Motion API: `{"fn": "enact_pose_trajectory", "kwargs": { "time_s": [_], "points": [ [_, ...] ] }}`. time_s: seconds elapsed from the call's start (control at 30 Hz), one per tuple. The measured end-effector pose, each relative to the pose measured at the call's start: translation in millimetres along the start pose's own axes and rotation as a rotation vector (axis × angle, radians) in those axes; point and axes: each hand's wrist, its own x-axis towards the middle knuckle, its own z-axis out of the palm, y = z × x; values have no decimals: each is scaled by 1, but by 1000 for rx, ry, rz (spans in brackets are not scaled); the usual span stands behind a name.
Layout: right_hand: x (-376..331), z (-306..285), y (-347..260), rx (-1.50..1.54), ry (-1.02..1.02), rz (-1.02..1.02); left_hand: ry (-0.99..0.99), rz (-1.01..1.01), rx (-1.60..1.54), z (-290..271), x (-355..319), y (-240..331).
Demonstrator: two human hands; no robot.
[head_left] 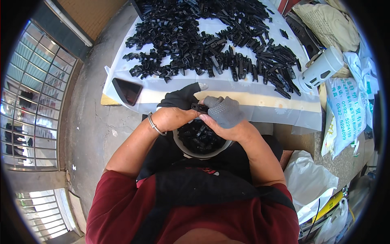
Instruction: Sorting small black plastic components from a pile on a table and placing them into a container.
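Concrete floor (91, 126) extends along the left side of the work area, bordered by barred windows (38, 95). Tabletop (284, 106) position: directly ahead of the seated person, covered with a white sheet (162, 86) that overhangs the near edge. Loose black parts (174, 40) cover most of its far and middle zones: short, angular pieces are concentrated on the left; longer, bar-shaped pieces lie on the right, several pointing toward the near edge. One dark phone (127, 92) lies at the near left corner, apart from the pile.

Hand position: both hands meet above the lap, just short of the tabletop edge. Left hand (178, 101), in a black glove with the thumb exposed, pinches one side of a single black part (199, 108). Right hand (226, 113), in a grey dotted glove with the thumb exposed, grips the opposite side. Both thumbs face each other on the near side of the held part. Bracelet (152, 123): left wrist.

Bucket (200, 155) location: between the thighs, below the hands; more black pieces (201, 137) fill its visible interior.

Right side: a pale cylinder (323, 67) leans at the tabletop edge; beyond it are a printed bag (343, 110) and a beige sack (325, 24). A white bag (308, 179) lies nearer the right elbow.
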Motion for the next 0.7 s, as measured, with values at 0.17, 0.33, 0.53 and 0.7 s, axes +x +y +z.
{"fn": "enact_pose_trajectory", "kwargs": {
  "time_s": [0.17,0.33,0.53,0.7],
  "points": [
    [-2,10,-2,-76,92,29,-176,-289,-361,0,-10,-2],
    [2,18,-9,59,254,14,73,-650,-788,31,-22,-7],
    [-7,-6,-2,-170,148,71,141,-391,-479,12,-14,2],
    [-8,-7,-5,-233,56,100,141,-233,-349,7,-10,13]
  ]
}}
